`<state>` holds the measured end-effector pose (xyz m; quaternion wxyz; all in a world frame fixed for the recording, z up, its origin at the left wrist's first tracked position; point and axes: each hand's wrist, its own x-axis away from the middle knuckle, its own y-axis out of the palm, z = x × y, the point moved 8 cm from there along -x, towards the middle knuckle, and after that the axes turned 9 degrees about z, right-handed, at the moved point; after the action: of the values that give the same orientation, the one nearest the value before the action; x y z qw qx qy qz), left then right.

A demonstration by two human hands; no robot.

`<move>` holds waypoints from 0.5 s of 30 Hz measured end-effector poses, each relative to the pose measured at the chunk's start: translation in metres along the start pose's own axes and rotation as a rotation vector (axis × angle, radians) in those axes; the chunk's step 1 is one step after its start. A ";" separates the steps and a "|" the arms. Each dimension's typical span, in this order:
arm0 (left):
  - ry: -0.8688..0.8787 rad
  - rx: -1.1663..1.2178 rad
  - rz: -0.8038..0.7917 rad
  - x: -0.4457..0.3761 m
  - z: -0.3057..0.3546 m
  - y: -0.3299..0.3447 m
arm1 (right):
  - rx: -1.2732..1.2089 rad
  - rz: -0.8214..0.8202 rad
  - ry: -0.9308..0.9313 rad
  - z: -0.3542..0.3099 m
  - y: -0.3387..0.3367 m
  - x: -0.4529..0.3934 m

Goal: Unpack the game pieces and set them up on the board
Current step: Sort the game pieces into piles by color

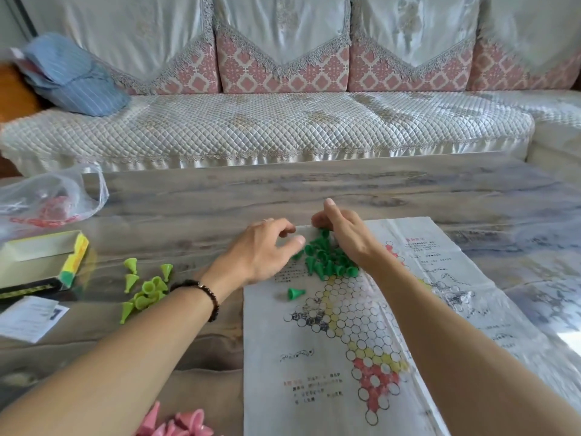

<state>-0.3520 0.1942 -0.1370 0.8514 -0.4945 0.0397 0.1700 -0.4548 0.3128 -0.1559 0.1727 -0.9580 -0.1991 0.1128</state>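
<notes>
Both hands (301,243) hover over dark green pieces (327,261) on the board (314,357).

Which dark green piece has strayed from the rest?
Start at the paper board on the table. Below the dark green cluster at its far end, near the board's left edge, one dark green cone lies alone on its side.

Both hands (264,250) over (perhaps touching) green pieces (327,259)
</notes>
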 end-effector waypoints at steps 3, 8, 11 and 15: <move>0.020 -0.110 -0.192 0.012 -0.003 0.006 | -0.051 -0.038 0.003 -0.003 0.009 0.006; 0.090 -0.193 -0.275 0.016 0.005 0.021 | -0.198 0.018 0.045 -0.003 -0.003 0.023; 0.040 -0.079 -0.204 0.009 0.006 0.020 | -0.263 0.117 0.085 0.004 -0.020 0.032; -0.036 0.026 -0.163 0.003 0.006 0.023 | -0.204 0.162 0.083 0.005 -0.013 0.045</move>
<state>-0.3577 0.2105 -0.1533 0.8695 -0.4818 -0.0137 0.1083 -0.4208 0.3442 -0.1625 0.0728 -0.9874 -0.1241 0.0657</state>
